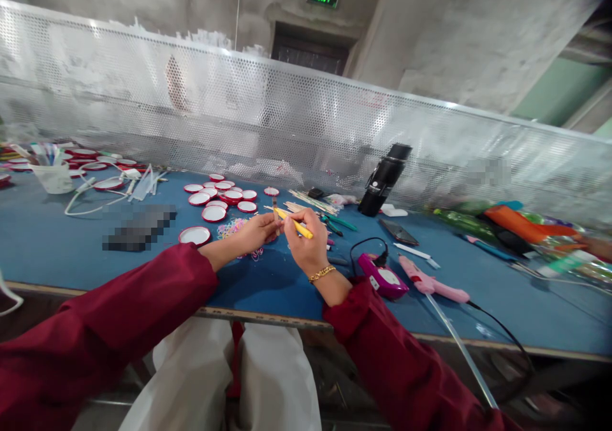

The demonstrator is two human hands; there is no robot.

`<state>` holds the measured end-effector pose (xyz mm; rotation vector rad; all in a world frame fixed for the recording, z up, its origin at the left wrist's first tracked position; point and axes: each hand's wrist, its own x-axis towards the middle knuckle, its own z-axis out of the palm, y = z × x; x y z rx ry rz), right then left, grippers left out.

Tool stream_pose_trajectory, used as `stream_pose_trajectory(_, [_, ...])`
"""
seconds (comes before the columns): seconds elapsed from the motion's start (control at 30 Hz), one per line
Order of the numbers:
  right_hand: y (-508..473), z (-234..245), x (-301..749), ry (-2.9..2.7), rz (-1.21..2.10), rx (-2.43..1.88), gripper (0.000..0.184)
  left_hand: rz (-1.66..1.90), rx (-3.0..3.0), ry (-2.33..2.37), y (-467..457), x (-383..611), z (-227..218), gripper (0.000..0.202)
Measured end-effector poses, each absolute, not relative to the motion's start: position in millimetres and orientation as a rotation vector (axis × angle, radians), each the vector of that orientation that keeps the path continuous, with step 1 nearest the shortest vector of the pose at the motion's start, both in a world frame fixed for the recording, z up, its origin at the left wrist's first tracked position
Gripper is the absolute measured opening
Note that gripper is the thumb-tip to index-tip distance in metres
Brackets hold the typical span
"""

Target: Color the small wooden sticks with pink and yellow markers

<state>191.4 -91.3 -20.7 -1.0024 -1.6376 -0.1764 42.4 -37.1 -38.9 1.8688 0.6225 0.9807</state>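
Observation:
Over the middle of the blue table, my left hand (262,230) pinches a thin brownish strip (275,209) that stands upright between its fingertips. My right hand (308,243) is closed around a yellow pen-like tool (302,228), whose tapered end points left, close to the strip. Whether the tip touches the strip is too small to tell. Small coloured rubber bands (232,228) lie in a pile behind my left hand. Beyond it, several round white caps with red rims (214,213) are spread out. Thin wooden sticks (306,198) and green-handled pliers (342,222) lie behind my right hand.
Right of my hands are a purple power box (382,278), a pink glue gun (430,282) with a clear glue stick, and a black bottle (386,179). A dark phone-like slab (139,228) and a cup of pens (51,173) are left. A perforated metal screen (306,112) borders the table's back.

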Motion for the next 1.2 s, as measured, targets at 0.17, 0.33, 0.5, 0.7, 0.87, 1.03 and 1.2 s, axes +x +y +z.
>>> stream_pose_trajectory(0.17, [-90.6,-21.2,192.3,-1.609,-0.189,-0.988,0.008,0.973,1.878,0.637,-35.8,42.3,-39.6,0.039])
stream_pose_trajectory(0.33, [-92.2,-21.0,190.2,-1.652,-0.202,-0.986,0.006,0.984,1.839,0.603,-36.7,43.1,-40.2,0.039])
stream_pose_trajectory(0.5, [-90.3,-21.5,192.2,-1.615,-0.195,-0.988,0.008,0.970,1.883,0.624,-36.5,41.9,-39.2,0.040])
stream_pose_trajectory(0.7, [-90.3,-22.0,192.5,-1.630,-0.186,-0.994,0.007,0.985,1.859,0.621,-34.9,42.0,-40.4,0.040])
stream_pose_trajectory(0.87, [-90.6,-22.0,192.1,-1.641,-0.179,-0.979,0.006,0.981,1.867,0.615,-35.9,41.5,-38.9,0.037])
stream_pose_trajectory(1.03, [-90.7,-22.6,192.0,-1.629,-0.174,-1.000,0.007,0.987,1.831,0.641,-39.3,42.4,-35.6,0.037])
stream_pose_trajectory(1.2, [-91.3,-22.0,192.1,-1.654,-0.167,-0.988,0.007,0.980,1.832,0.633,-39.9,42.4,-34.9,0.037])
